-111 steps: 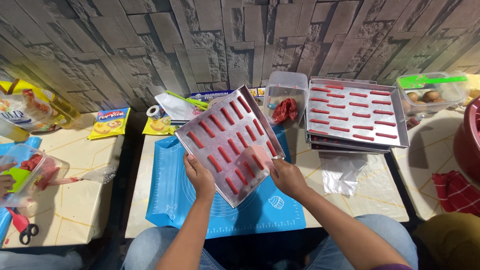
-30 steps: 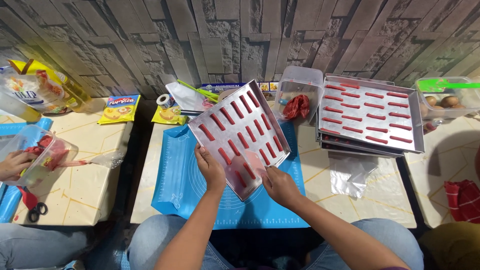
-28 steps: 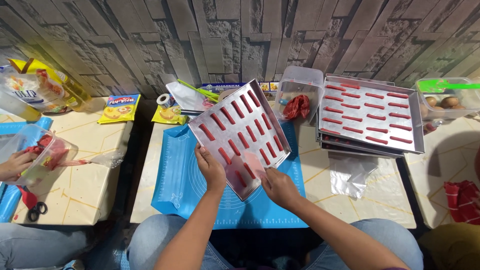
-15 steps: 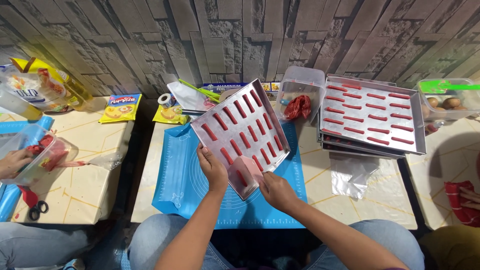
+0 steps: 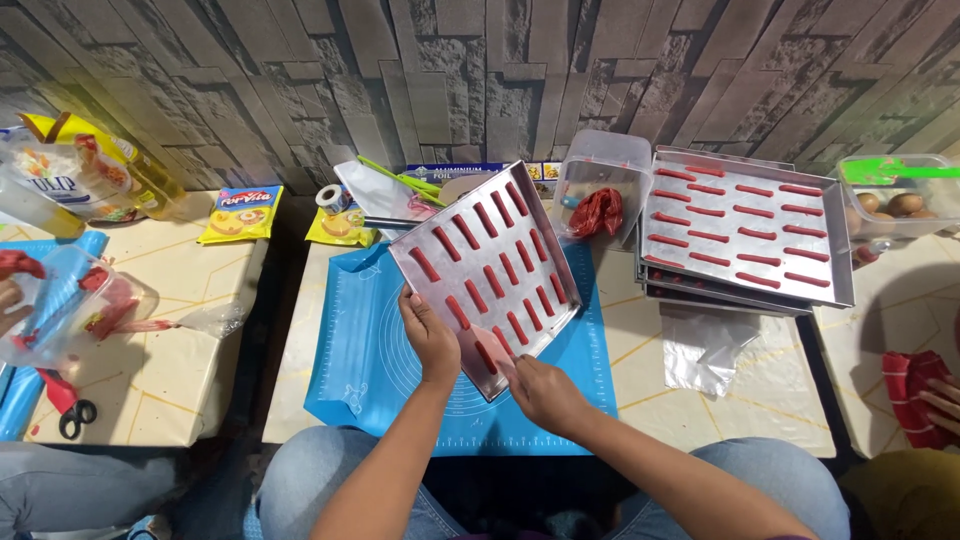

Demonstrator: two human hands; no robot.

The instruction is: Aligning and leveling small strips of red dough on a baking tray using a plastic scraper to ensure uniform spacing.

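At frame centre my silver tray [image 5: 500, 290] sits tilted on the blue mat [image 5: 360, 370], carrying about eighteen red sticks [image 5: 465, 232] in three rows. My left hand [image 5: 430, 335] curls on its edge; my right hand [image 5: 540, 392] pinches its corner.

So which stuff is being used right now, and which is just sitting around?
In use:
- left hand holding the metal tray
- right hand at the tray's near corner
- red dough sticks in rows on it
- blue mat underneath

Just lying about:
- stack of filled trays
- clear tub with red dough
- yellow packets
- tape roll
- scissors
- tub of eggs
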